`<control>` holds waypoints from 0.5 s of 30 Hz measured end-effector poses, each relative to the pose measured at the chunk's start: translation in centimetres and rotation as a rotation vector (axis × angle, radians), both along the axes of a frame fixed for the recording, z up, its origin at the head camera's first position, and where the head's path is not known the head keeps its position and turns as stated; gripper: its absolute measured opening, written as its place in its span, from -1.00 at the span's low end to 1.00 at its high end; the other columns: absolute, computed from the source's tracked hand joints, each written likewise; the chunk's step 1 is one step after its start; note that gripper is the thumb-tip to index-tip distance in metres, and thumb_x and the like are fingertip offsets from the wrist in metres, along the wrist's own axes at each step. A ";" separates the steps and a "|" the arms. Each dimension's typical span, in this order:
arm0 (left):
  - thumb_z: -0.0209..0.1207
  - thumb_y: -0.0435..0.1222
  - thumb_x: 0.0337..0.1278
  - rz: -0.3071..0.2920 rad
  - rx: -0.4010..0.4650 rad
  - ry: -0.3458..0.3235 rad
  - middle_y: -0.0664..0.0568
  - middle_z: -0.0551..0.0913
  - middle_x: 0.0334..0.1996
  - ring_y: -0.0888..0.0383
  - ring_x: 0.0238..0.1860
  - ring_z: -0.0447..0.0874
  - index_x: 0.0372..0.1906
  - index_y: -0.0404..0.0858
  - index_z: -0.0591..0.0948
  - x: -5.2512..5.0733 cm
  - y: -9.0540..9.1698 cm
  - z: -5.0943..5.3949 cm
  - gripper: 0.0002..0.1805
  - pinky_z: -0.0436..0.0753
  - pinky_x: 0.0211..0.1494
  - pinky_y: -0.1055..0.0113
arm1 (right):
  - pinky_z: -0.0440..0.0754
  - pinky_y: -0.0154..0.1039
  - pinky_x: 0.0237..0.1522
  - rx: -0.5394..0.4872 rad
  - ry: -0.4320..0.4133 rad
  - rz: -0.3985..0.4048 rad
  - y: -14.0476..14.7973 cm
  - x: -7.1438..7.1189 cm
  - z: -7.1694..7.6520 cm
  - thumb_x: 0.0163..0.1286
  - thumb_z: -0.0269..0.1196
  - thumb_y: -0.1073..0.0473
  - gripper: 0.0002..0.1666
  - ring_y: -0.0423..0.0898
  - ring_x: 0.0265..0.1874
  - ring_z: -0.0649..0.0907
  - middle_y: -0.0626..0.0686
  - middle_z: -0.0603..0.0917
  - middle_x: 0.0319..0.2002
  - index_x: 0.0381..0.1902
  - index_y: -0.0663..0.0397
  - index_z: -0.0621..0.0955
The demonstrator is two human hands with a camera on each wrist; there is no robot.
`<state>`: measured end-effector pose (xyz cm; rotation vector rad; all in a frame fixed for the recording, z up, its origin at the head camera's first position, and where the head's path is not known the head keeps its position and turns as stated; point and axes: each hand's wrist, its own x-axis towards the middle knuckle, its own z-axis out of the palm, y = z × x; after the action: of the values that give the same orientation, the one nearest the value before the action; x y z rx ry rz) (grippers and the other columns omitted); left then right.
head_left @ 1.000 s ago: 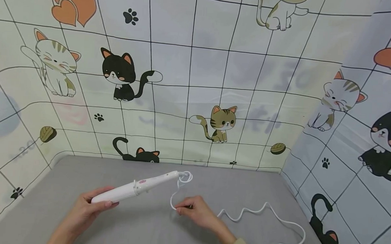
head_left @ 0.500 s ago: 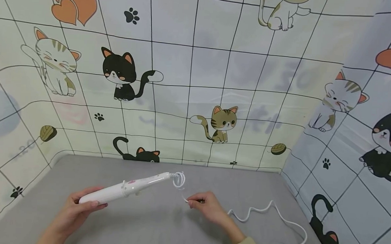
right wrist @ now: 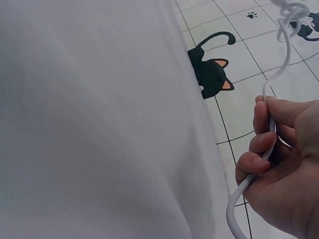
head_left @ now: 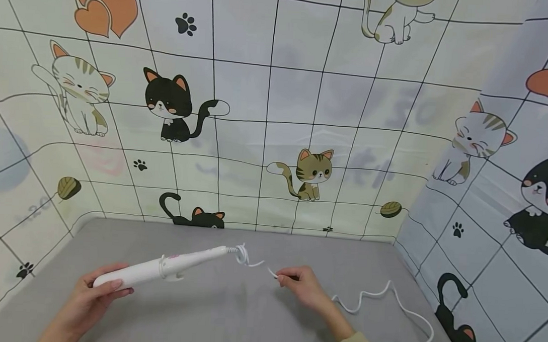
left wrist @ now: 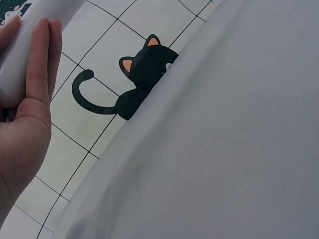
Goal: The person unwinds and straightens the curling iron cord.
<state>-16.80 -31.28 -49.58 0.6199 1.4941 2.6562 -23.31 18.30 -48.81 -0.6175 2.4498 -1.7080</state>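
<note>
In the head view my left hand [head_left: 90, 295] grips the thick end of a white curling iron [head_left: 152, 270], thumb on the near side. It is held in the air, tilted up to the right, with a collar around its middle. A white cord [head_left: 242, 256] leaves its narrow end in a small tangled loop. My right hand [head_left: 303, 288] pinches this cord to the right of the loop. In the right wrist view, the cord [right wrist: 279, 74] passes between thumb and index fingertip, then under the curled fingers. The left wrist view shows only part of the curling iron [left wrist: 12, 82].
The rest of the cord lies in waves on the grey cloth-covered table [head_left: 196, 319], right of my right hand. Behind and at the sides hangs a grid-patterned curtain [head_left: 240, 89] printed with cats, paw prints and hearts.
My left hand has moved left and slightly down with the curling iron. My right hand has moved right and slightly up, drawing out the cord between them.
</note>
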 end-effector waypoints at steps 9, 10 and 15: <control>-0.18 -0.71 0.38 0.013 -0.050 -0.028 0.02 0.66 0.08 0.12 0.01 0.63 0.14 -0.31 0.72 0.6 -1.3 -0.5 -0.45 0.73 -0.01 0.12 | 0.53 -0.37 -0.33 0.029 0.046 -0.143 1.0 -0.3 0.6 0.44 0.30 0.33 -0.80 -0.24 -0.37 0.62 0.18 0.74 -0.37 -0.13 0.43 0.74; -0.17 -0.71 0.38 0.006 -0.068 -0.030 0.03 0.67 0.06 0.12 0.00 0.64 0.13 -0.30 0.72 0.7 -1.4 -0.4 -0.45 0.73 -0.02 0.12 | 0.51 -0.36 -0.34 0.032 0.048 -0.170 1.1 -0.3 0.7 0.43 0.31 0.33 -0.80 -0.23 -0.38 0.60 0.14 0.73 -0.40 -0.14 0.41 0.75; -0.15 -0.67 0.40 -0.091 -0.161 -0.059 0.08 0.71 0.05 0.14 -0.03 0.65 0.14 -0.18 0.74 0.8 -2.3 -0.1 -0.43 0.73 -0.02 0.14 | 0.50 -0.36 -0.35 0.035 0.039 -0.265 1.2 -0.6 0.8 0.40 0.34 0.33 -0.83 -0.21 -0.39 0.60 0.05 0.72 -0.43 -0.15 0.37 0.76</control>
<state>-15.97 -33.57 -49.67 0.5777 1.6025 2.4353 -23.89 19.45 -47.99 -0.3374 2.6851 -1.7498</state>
